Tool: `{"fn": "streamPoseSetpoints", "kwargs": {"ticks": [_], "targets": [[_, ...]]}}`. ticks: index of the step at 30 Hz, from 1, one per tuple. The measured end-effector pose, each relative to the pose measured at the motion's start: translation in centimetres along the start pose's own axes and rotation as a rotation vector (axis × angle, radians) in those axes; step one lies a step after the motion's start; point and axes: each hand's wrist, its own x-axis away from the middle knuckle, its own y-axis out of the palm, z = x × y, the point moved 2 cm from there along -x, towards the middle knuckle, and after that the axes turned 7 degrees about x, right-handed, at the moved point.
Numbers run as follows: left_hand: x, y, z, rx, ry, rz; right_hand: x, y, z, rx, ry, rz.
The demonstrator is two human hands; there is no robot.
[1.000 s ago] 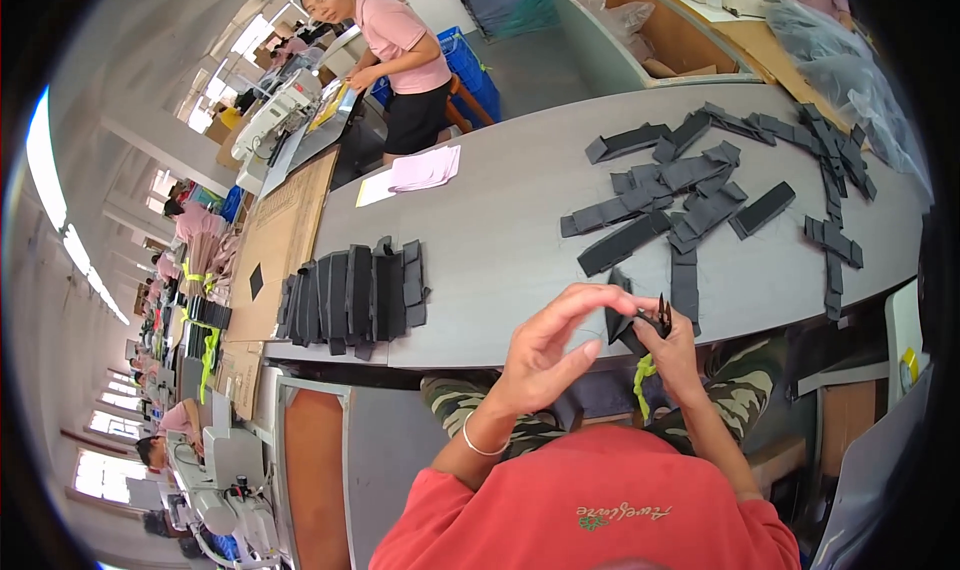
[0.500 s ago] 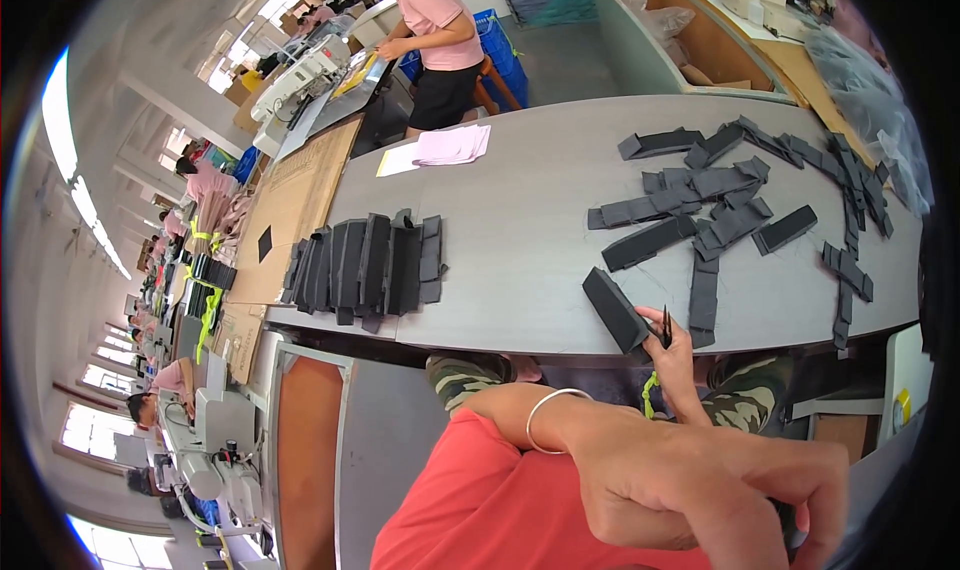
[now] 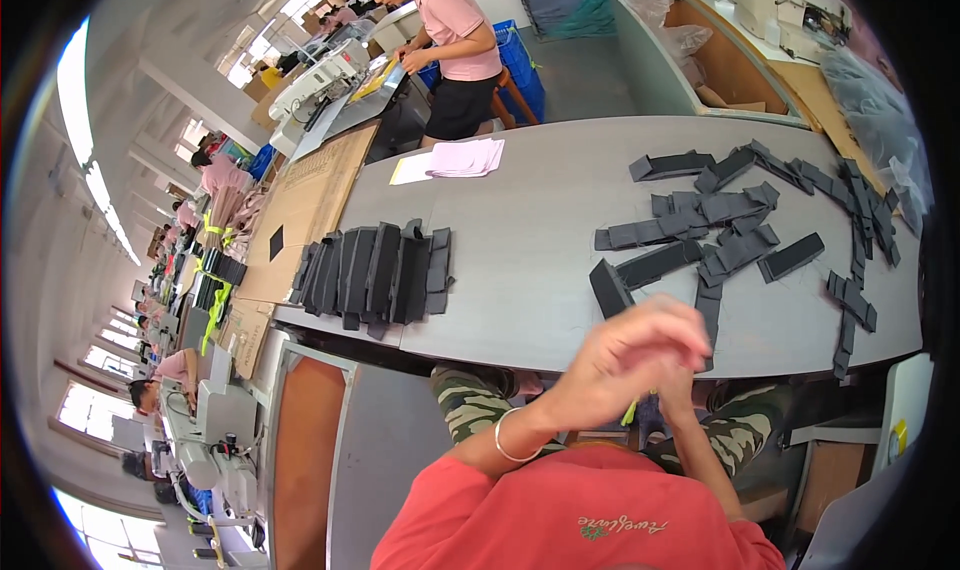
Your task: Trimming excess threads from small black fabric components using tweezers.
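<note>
My left hand [image 3: 630, 355], with a white bangle at the wrist, is raised at the table's near edge. Its fingers curl inward, slightly blurred, and what they hold, if anything, is hidden. Close against it, partly covered, is my right hand [image 3: 678, 395], whose fingers I cannot see. Just beyond them a dark grey folded fabric piece [image 3: 608, 290] slants up from the table edge; what supports it is hidden. Chains of similar dark fabric pieces [image 3: 715, 207] lie loosely across the table's right side, one strip [image 3: 708, 295] partly behind my left hand.
A row of stacked dark fabric pieces [image 3: 372, 275] stands on the grey table [image 3: 520, 240] at left. Pink sheets [image 3: 467, 158] lie near the far edge. Beyond are a co-worker [image 3: 460, 45] at a sewing machine [image 3: 320, 80] and a large bin [image 3: 660, 60].
My left hand has moved from close to the camera out to my right hand, now covering part of it. The dark snips visible in my right hand earlier are hidden now.
</note>
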Motion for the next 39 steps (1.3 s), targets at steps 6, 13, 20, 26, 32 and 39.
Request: {"fn": "streamPoseSetpoints", "kwargs": {"ticks": [6,13,20,26,32,39], "targets": [[8.1,-9.3,-7.7,-0.101,-0.321,0.778,-1.5,0.7,-2.3,0.015,0.109,-0.118],[9.2,-10.9,-9.2,0.276,-0.337,0.87,-1.0,3.3,-3.1,0.192,-0.275,-0.221],[9.2,-11.2,-8.3,0.206,-0.224,0.898,0.4,3.9,-3.9,0.29,-0.368,-0.16],[8.8,-9.5,-6.4,0.228,-0.169,0.914,1.9,4.1,-3.9,0.313,-0.288,-0.159],[11.2,-10.0,-7.3,0.248,-0.187,0.842,3.4,4.8,-3.9,0.328,-0.348,-0.168],[13.1,-10.3,-6.2,0.263,-0.041,0.723,4.7,4.8,-4.1,0.353,-0.399,-0.243]]}}
